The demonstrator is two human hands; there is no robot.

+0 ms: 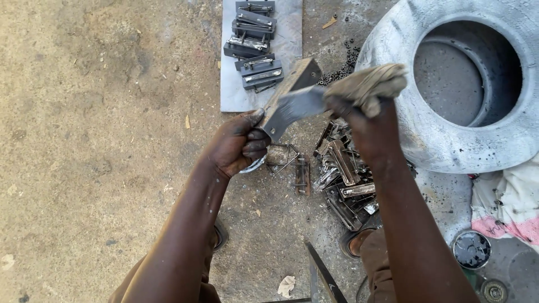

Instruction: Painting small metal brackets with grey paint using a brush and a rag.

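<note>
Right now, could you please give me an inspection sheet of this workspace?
Surface: dusty ground with a grey sheet lying on it.
Job's things: angled metal piece; wadded rag pressed on it.
Clutter: dark metal parts in a row on the sheet; heap of like parts; small nuts.
Hands: left hand grips the piece; right hand grips the rag.
Cables: nothing seen.
Surroundings: large grey ring, small tin, cloth.
</note>
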